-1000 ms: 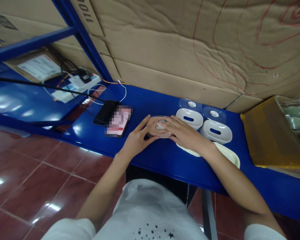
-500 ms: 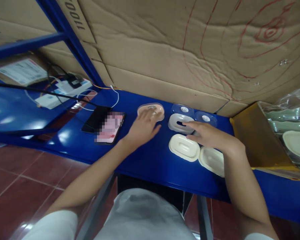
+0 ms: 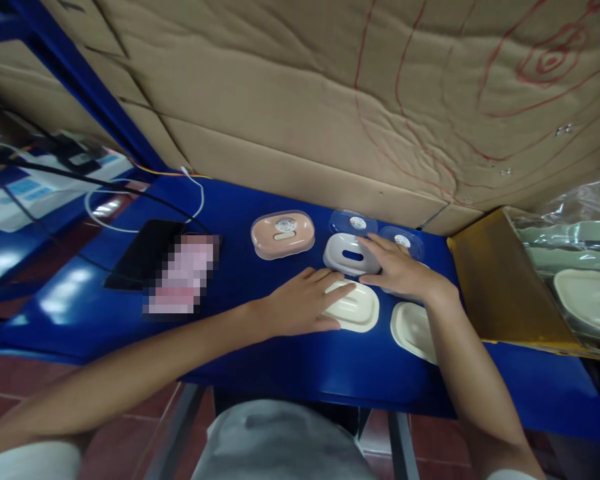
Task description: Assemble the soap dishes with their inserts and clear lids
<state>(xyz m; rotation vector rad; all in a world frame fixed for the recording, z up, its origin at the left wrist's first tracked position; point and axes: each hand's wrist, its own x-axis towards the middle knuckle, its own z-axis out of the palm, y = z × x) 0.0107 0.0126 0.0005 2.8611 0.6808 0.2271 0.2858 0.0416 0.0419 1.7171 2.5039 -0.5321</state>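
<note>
My left hand (image 3: 310, 301) lies over the left edge of a cream oval tray (image 3: 361, 310), its fingers spread. My right hand (image 3: 396, 265) has its fingers apart at the right side of a white oval piece with a slot (image 3: 344, 248). Under my right wrist, a second cream tray (image 3: 411, 328) is partly hidden by the arm. Behind the white piece are two clear lids with round labels, a left one (image 3: 339, 221) and a right one (image 3: 414, 247). A pink oval box with a clear cover (image 3: 265, 241) stands to the left, untouched.
A phone (image 3: 185, 273) and a black flat object (image 3: 139, 257) lie at the left, with cables near them. On the right, an open carton (image 3: 500, 280) holds green and cream pieces. A cardboard wall (image 3: 280, 100) rises behind the blue table (image 3: 290, 367).
My left hand has left the pink box and moved right and nearer to me, onto the left cream tray. My right hand stays by the white piece. The view has shifted slightly.
</note>
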